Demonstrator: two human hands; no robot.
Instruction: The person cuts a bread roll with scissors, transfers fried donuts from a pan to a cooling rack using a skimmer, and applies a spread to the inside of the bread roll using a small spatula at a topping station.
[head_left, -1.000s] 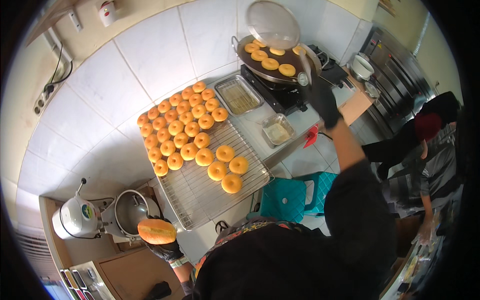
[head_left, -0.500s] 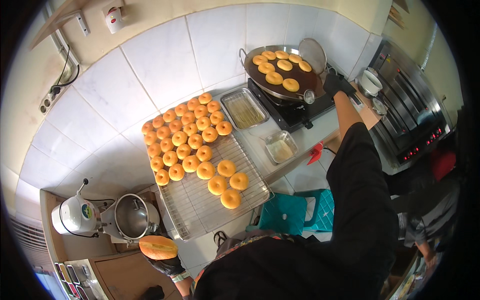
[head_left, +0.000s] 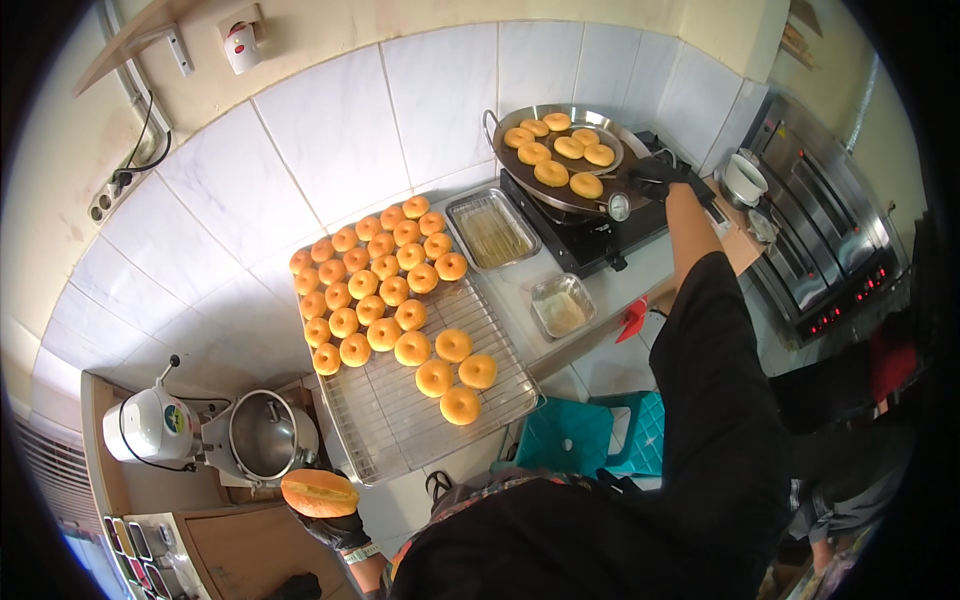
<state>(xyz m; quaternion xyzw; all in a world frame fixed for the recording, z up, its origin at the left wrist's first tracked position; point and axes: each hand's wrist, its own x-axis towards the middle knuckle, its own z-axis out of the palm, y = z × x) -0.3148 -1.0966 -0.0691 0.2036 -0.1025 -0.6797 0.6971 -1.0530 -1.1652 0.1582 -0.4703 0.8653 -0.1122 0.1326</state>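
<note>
My black-gloved left hand (head_left: 336, 528) at lower left holds a golden oblong bread roll (head_left: 318, 492) with a pale band along it. My black-gloved right hand (head_left: 656, 176) is closed on the handle of a round strainer (head_left: 607, 139) down in a wide steel frying pan (head_left: 545, 109), among several floating golden dough rings (head_left: 550, 172); some lie over the strainer. A round dial (head_left: 618, 206) sits at the pan's front edge. The pan stands on a black gas stove (head_left: 585, 245). A wire rack (head_left: 400, 435) at centre carries several rows of doughnuts (head_left: 383, 334).
Two metal trays (head_left: 492, 225) (head_left: 562, 307) lie beside the stove, a white bowl (head_left: 743, 175) and steel oven (head_left: 815, 230) at right. A mixer (head_left: 150, 430) is at lower left. Teal stools (head_left: 560, 440) stand below; a co-worker (head_left: 880, 365) is at far right.
My right hand has lowered the strainer from raised above the pan, past its upright position at the right rim, down flat into the oil. My left hand still holds the roll.
</note>
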